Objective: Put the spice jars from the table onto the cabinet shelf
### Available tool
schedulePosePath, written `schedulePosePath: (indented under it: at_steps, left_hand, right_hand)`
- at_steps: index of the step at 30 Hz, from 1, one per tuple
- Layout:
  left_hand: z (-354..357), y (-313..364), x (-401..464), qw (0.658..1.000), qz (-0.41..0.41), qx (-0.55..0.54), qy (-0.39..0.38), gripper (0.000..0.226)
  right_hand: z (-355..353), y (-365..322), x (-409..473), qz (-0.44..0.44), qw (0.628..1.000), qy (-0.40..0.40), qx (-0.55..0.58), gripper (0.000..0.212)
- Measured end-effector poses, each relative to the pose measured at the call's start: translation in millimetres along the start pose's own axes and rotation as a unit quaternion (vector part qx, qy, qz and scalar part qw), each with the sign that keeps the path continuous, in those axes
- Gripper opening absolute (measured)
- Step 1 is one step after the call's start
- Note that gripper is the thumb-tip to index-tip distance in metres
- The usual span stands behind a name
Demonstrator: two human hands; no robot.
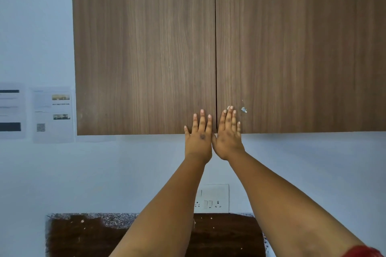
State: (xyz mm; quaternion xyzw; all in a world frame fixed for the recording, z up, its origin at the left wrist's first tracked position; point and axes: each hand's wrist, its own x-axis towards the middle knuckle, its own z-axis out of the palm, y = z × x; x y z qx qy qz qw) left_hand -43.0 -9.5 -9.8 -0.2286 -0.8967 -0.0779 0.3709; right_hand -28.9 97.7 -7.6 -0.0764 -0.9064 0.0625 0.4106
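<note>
Two hands are pressing flat against the wooden cabinet (146, 48), whose two doors are sitting closed with a thin dark seam (215, 48) between them. Left hand (199, 137) is lying just left of the seam at the cabinet's lower edge, fingers straight and released, grasping nothing. Right hand (228, 134) is lying just right of the seam, fingers likewise straight and spread, grasping nothing; the two hands are nearly touching at the heel. A pale chipped mark (244, 109) is showing on the right door, just right of the right hand. Two printed sheets (53, 115) are hanging on the wall left of the cabinet. Below the cabinet, a white switch-and-socket plate (214, 198) is sitting on the wall between the forearms, and a dark speckled countertop (87, 233) is running beneath it. Spice jars are not showing anywhere; their place cannot be told.
</note>
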Motion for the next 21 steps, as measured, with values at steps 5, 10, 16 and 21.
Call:
schedulePosePath:
  at_steps: [5,10,16,21]
  left_hand:
    - [10,0,2,1.0,-0.004,0.02,0.019,0.095]
    - [0,-2,0,1.0,-0.002,-0.023,-0.004,0.086]
    - [-35,-6,1,0.996,0.009,-0.053,-0.074,0.066]
    - [-39,-1,-14,0.999,0.001,-0.041,0.025,0.068]
  right_hand:
    - [6,-2,2,0.018,1.0,-0.002,-0.02,0.082]
    - [-6,0,3,0.007,0.998,-0.054,-0.03,0.084]
    - [-38,6,-5,-0.023,0.992,-0.122,-0.005,0.081]
    - [-45,12,-31,-0.026,0.999,-0.029,-0.003,0.07]
